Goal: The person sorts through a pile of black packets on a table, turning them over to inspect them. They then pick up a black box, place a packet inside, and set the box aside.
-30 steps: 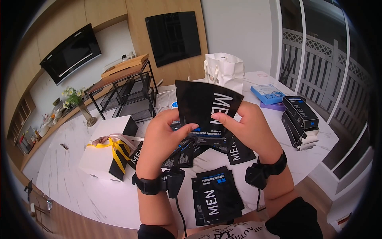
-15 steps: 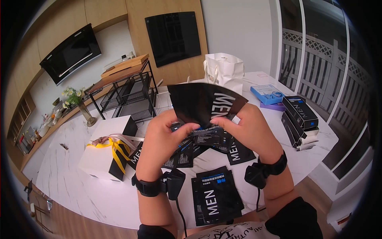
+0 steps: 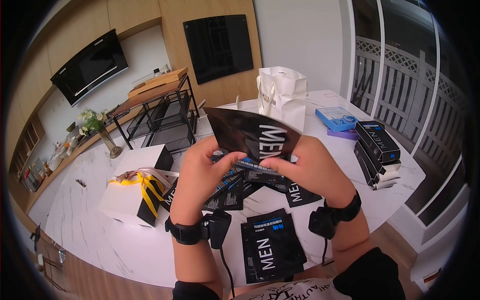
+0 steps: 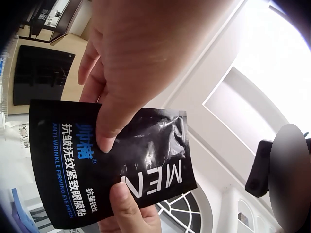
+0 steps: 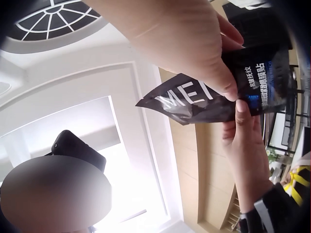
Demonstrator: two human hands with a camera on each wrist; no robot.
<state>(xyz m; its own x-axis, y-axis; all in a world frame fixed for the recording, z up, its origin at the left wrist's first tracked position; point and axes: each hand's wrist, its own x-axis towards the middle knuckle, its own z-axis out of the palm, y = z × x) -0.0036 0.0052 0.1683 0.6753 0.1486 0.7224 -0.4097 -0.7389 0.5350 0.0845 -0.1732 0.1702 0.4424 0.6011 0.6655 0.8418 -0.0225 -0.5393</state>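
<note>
Both hands hold a black eye patch sachet (image 3: 250,132) printed MEN up in front of the body, over the table. My left hand (image 3: 202,165) pinches one side, thumb on the printed face and fingers behind. On the other side my right hand (image 3: 312,167) pinches it the same way, the two thumbs close together. The sachet bows between them in the head view; in the left wrist view its front (image 4: 109,160) shows blue and white lettering. Below the hands lies a small stack of like sachets (image 3: 272,247), with more sachets (image 3: 232,192) spread behind it.
On the marble-patterned table (image 3: 95,230) a white box (image 3: 127,192) with yellow ribbon stands left. Black MEN boxes (image 3: 377,147) and a blue box (image 3: 336,119) are at the right. A white paper bag (image 3: 282,97) and a black wire rack (image 3: 165,122) stand behind.
The sachet has gone from nearly flat to bowed and tilted, its upper edge lower and farther left. Both hands keep their pinch and have shifted only slightly. The sachets on the table have not moved.
</note>
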